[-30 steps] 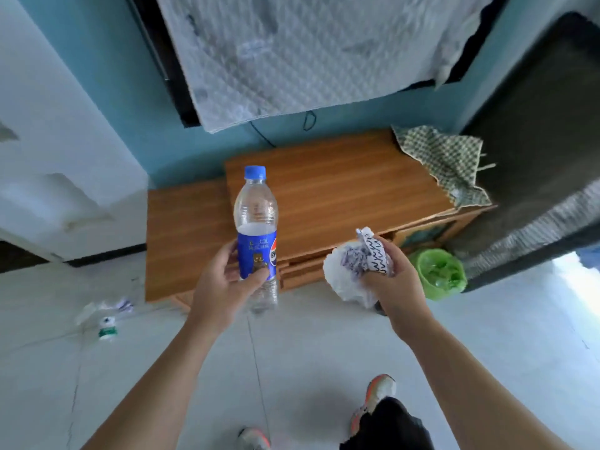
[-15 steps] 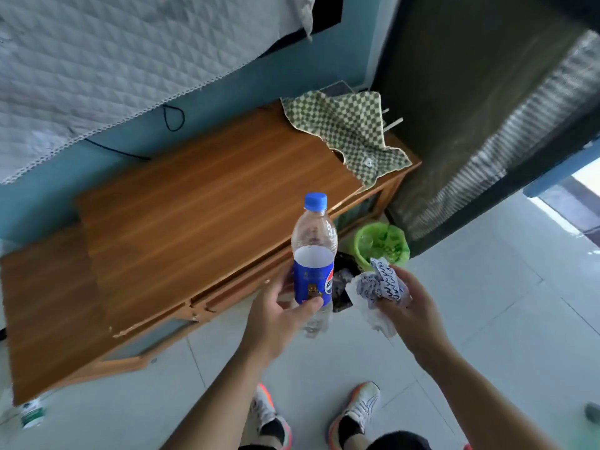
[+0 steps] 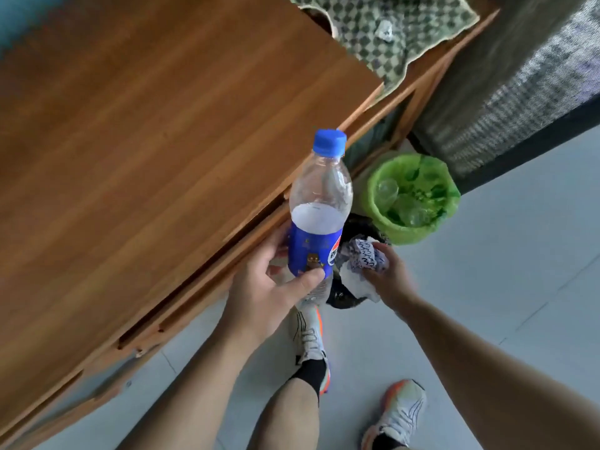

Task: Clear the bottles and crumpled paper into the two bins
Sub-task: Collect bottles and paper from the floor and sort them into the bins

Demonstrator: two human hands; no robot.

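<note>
The person has walked up to the bins over the last second: they were off to the side by the far end of the table (image 3: 162,141), and now both sit right below the hands. That puts the drop within reach, so my guess is the carrying part is done and the release comes next.

The left hand (image 3: 269,287) is clamped around the lower half of one bottle (image 3: 318,206), held upright with its blue cap on and some clear liquid inside, just left of the black bin. The right hand (image 3: 386,277) is closed on one wad of crumpled paper (image 3: 360,264), white with dark squiggles, directly over the black bin (image 3: 341,295), which is mostly hidden by it.

There are two bins: the black one, and a green-lined bin (image 3: 412,196) just beyond it holding clear plastic pieces that I cannot count. One checked cloth (image 3: 389,34) hangs over the table's far corner. Two shoes show on the floor.
</note>
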